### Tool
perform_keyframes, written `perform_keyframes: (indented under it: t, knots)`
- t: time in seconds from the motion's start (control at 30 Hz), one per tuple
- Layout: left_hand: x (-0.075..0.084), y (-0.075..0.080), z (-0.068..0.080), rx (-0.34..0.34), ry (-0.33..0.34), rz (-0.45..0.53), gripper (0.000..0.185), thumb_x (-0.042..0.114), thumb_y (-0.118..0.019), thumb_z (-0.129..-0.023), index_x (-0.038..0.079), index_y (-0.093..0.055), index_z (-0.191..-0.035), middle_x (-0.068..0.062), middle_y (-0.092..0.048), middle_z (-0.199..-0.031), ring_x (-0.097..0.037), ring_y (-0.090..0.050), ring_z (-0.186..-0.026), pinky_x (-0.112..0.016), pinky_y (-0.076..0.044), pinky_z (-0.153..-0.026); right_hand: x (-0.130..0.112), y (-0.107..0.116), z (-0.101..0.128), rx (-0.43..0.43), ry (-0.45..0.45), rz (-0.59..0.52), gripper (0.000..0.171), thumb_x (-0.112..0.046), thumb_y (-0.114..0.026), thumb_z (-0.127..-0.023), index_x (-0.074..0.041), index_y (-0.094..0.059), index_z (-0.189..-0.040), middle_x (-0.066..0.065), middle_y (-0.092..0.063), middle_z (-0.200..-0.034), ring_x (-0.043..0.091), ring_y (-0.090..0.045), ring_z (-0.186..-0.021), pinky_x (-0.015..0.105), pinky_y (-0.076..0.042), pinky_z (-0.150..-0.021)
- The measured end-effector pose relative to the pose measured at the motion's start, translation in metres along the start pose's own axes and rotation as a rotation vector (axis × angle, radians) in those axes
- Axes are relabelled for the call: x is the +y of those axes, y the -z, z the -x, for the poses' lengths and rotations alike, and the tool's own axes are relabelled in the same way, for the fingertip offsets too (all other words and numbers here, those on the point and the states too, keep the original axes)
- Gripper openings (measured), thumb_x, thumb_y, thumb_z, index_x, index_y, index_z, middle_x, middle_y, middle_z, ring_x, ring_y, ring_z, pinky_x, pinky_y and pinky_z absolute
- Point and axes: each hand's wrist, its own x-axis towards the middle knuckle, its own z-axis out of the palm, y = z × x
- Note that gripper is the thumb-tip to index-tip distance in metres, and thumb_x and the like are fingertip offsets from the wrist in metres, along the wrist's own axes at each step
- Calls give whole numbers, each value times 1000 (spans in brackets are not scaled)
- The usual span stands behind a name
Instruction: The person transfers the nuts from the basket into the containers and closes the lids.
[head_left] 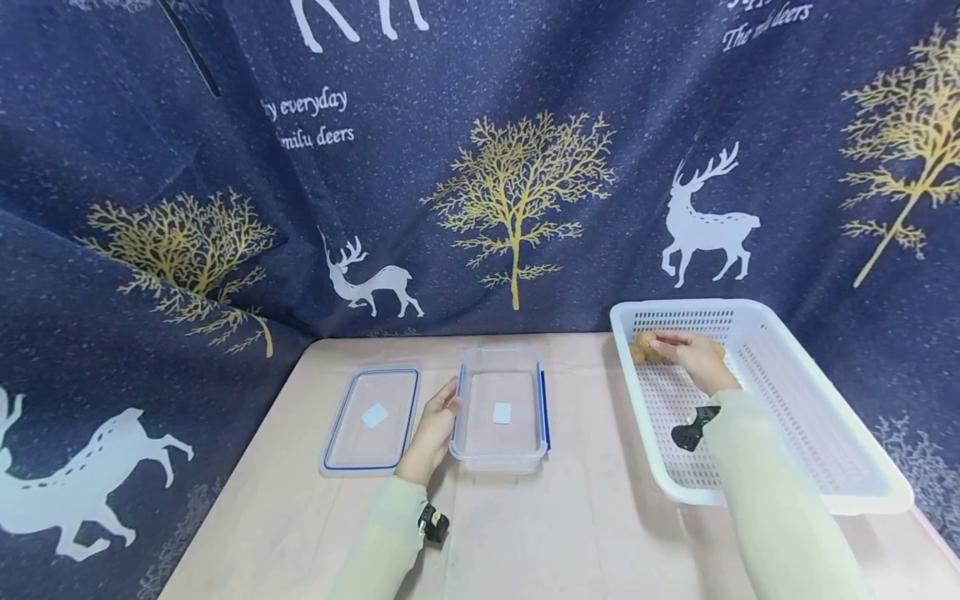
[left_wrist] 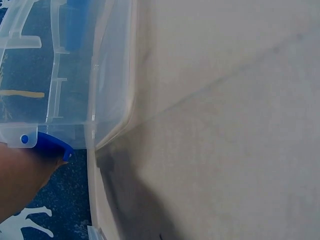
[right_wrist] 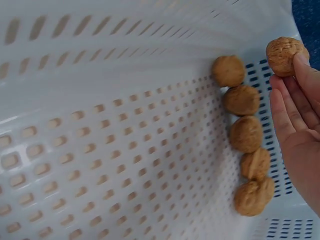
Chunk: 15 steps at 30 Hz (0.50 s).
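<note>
The right hand (head_left: pixel 693 360) pinches a walnut (right_wrist: pixel 283 54) at the white basket's (head_left: pixel 787 400) far end; left of the basket, the left hand (head_left: pixel 429 433) touches a clear container (head_left: pixel 498 457), grip unclear.

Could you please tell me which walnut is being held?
The walnut pinched in the right hand; the other walnuts lie untouched in a row inside the white basket.
</note>
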Motion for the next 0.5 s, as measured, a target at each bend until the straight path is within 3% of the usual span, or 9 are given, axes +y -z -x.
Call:
perform_keyframes:
  t: [0.3,0.5]
  knots:
    - [-1,-1,0,9,-3,2,51,4,-35,-102,1,-22,-151,-22,-17,-157,-39,-13,-144,-50,-10,-119,-16,3,-4,1,-26,-35,58,-34,-56,-97,0,-42,-142,24,-41,-145,40,-32,-138,57,-23,-115]
    - [-1,0,0,20,21,-22,51,8,-35,-102,5,-23,-152,-17,-18,-158,-36,-12,-145,-49,-11,-119,-25,5,-8,13,-6,-51,59,-35,-54,-98,0,-40,-143,25,-41,-144,40,-33,-136,56,-25,-114]
